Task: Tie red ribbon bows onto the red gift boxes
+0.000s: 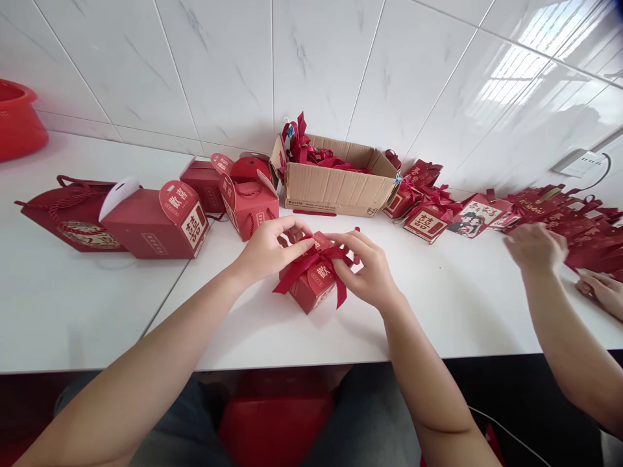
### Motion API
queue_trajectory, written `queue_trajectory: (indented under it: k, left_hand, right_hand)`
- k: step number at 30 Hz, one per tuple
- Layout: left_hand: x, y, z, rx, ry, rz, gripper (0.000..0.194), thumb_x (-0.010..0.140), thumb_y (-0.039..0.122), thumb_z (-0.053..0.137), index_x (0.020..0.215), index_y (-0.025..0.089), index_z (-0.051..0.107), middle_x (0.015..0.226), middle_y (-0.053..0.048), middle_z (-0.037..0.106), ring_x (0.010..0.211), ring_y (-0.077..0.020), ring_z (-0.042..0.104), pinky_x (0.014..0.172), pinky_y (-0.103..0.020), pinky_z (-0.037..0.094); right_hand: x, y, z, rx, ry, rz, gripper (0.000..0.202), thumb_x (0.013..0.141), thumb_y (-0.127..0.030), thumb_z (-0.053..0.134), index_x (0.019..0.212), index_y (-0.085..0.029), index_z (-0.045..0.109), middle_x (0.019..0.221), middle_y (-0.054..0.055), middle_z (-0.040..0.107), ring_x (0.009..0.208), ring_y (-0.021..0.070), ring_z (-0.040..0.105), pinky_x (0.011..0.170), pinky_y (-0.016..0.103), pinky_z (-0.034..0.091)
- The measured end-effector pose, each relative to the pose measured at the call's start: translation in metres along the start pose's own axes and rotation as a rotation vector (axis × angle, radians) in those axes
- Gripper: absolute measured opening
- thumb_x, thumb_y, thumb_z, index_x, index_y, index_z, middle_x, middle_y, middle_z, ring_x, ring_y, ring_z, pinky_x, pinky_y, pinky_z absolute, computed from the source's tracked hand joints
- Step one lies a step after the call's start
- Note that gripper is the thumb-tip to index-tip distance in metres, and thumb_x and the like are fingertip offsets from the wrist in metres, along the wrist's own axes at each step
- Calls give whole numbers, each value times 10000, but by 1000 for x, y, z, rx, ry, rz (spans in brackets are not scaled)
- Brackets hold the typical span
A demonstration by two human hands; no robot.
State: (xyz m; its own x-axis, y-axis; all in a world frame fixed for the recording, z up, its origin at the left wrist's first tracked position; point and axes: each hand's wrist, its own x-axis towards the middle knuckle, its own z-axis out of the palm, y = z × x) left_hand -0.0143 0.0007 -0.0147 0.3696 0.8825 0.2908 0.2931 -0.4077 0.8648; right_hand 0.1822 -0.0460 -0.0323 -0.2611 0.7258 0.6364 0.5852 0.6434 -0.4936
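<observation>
1. Where the two hands meet, one red box [307,299] sits on the tabletop [292,340], a corner toward the wearer; one bow [318,261] crosses its top, the knot partly covered by fingers.
2. The left hand [270,251] is narrow, thumb and forefinger close together at the bow's left side; whether ribbon is pinched there, I cannot tell.
3. The right hand [366,267] curls at the bow's right side, fingers bent; its grip is hidden too. A bit of red [357,235] shows past its knuckles, too covered to name.
4. Just behind lies one red strip [314,212], before one carton [335,191]; the ribbons [316,155] inside overlap too much to count.
5. Left of the carton stand three boxes with rounded flaps [141,224], one largely hidden behind the others, and one corded bag [73,214], overlapped by a box.
6. Right of the carton, at least two ribboned boxes [424,222] crowd together, near one photo box [474,217].
7. Farther right are a co-worker's two hands, one blurred [538,248], one cut off [603,292], beside uncountable red bags [591,237].
8. One red basin [19,123] is cut by the left edge.
</observation>
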Motion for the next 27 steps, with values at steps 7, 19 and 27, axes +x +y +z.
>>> queue_trajectory:
  k: [7, 19, 27]
  left_hand:
    - [0, -2, 0, 80, -42, 13, 212, 713, 224, 591, 913, 191, 654, 949, -33, 636, 839, -174, 551, 722, -312, 449]
    - [-4, -10, 9, 91, -110, 132, 196, 814, 186, 522, 918, 222, 684, 1061, -48, 602, 1124, -227, 540, 1039, -428, 405]
    - [-4, -11, 10, 85, -112, 120, 172, 820, 194, 530, 867, 230, 691, 1075, -47, 600, 1122, -222, 550, 1045, -427, 413]
  right_hand:
    - [0, 0, 6, 17, 90, 100, 314, 804, -106, 513, 1060, -226, 650, 939, 31, 719, 719, 136, 596, 552, 258, 466]
    - [0, -1, 10, 51, 119, 112, 282, 800, -121, 511, 1008, -224, 670, 884, 30, 706, 751, 156, 604, 643, 300, 494]
    - [-1, 3, 10, -3, 120, 77, 310, 790, -82, 500, 1009, -234, 658, 939, 24, 737, 797, 174, 629, 648, 307, 504]
